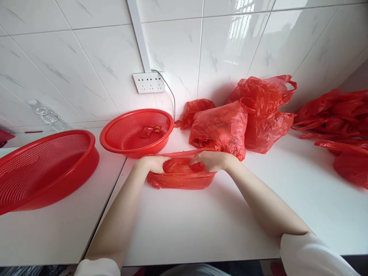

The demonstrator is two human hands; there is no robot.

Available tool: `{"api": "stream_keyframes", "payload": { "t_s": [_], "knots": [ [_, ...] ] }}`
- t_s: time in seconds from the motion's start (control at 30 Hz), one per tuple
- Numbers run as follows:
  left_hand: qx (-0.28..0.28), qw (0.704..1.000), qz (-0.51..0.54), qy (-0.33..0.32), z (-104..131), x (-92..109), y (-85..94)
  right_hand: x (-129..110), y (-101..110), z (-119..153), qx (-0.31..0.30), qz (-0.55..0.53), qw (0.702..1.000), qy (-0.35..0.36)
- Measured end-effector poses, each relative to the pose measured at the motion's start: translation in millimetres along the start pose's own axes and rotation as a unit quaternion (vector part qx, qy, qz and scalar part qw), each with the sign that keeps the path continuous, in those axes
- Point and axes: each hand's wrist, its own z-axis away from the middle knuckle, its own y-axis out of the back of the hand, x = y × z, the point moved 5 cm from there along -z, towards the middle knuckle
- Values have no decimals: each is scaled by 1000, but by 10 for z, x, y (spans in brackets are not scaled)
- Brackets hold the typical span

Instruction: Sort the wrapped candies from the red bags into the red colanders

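A red plastic bag (181,181) lies on the white table with its mouth spread open toward me. My left hand (152,164) grips the bag's left side, its fingertips hidden inside the mouth. On the opposite side, my right hand (211,160) has bent fingers at the opening and holds the right edge. Crumpled red plastic shows inside the bag between both hands; whether anything else is within, I cannot tell. Just behind my right hand sits a filled red bag (220,126).
A red plastic basket (135,150) with small red packets (152,131) stands behind my left hand. A larger red basket (66,188) is at left. More filled red bags (266,126) and a heap of bags (339,115) lie right. A socket strip (149,83) is on the wall.
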Motion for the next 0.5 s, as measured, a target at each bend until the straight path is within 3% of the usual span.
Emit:
{"api": "stream_keyframes", "payload": {
  "t_s": [0.07,0.17,0.23,0.33,0.4,0.5],
  "knots": [
    [12,1000,-10,-23,144,135,24,-135,82,68,18,11,999,24],
    [121,987,6,-106,363,333,165,-248,174,138,62,-5,996,57],
    [190,968,86,-136,443,333,261,-250,171,134,74,-13,995,62],
    [234,927,287,-63,387,45,284,-158,36,47,37,-4,999,-2],
    [208,885,416,-8,285,-187,182,-107,-96,-24,-1,15,999,-50],
    [188,836,515,23,170,-450,24,-121,-233,-108,-9,40,997,-63]
  ]
}}
